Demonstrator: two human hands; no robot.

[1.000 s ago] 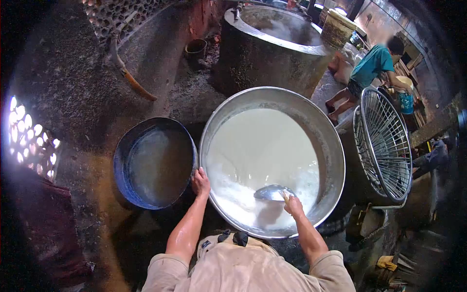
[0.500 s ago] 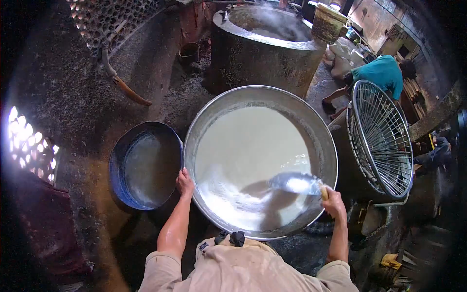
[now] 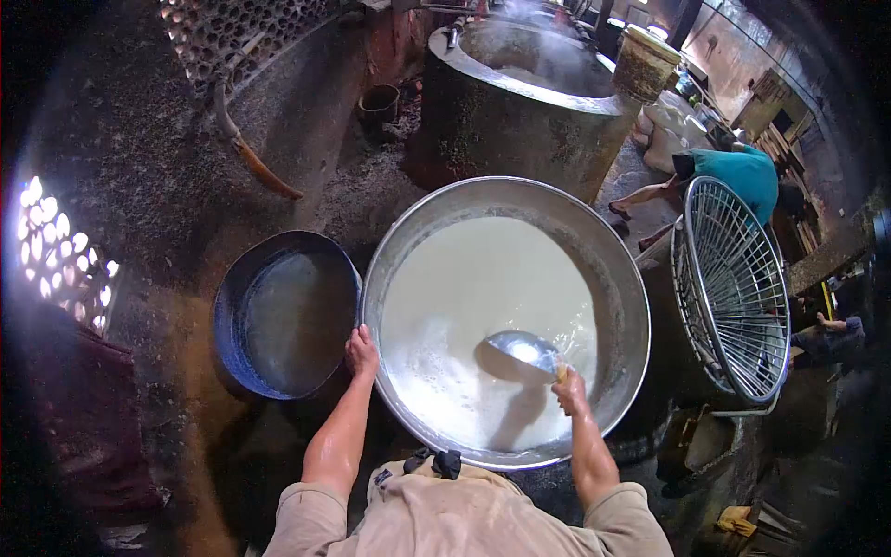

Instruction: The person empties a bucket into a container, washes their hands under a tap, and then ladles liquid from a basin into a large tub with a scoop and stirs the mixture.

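In front of me stands a wide round metal basin (image 3: 624, 278) holding milky white liquid (image 3: 473, 278). My left hand (image 3: 362, 354) is closed on its rim at the left side. My right hand (image 3: 572, 391) grips the short handle of a shiny metal scoop (image 3: 522, 347). The scoop's bowl is over the middle of the liquid and casts a shadow there; whether it touches the surface I cannot tell. Close by my left hand, a blue tub (image 3: 232, 348) with cloudy liquid inside stands beside the basin.
A large wire-ribbed basket (image 3: 733, 288) tilts on a dark vat at the right. Beyond the basin rises a steaming round vat (image 3: 520, 130), with a bucket (image 3: 645, 63) on its edge. A person in a teal shirt (image 3: 742, 176) bends over behind the basket. Another person's arm (image 3: 831, 323) shows far right.
My right hand and the scoop have moved left, from near the basin's right rim to over the liquid. My left hand stays on the rim. The view has shifted slightly.
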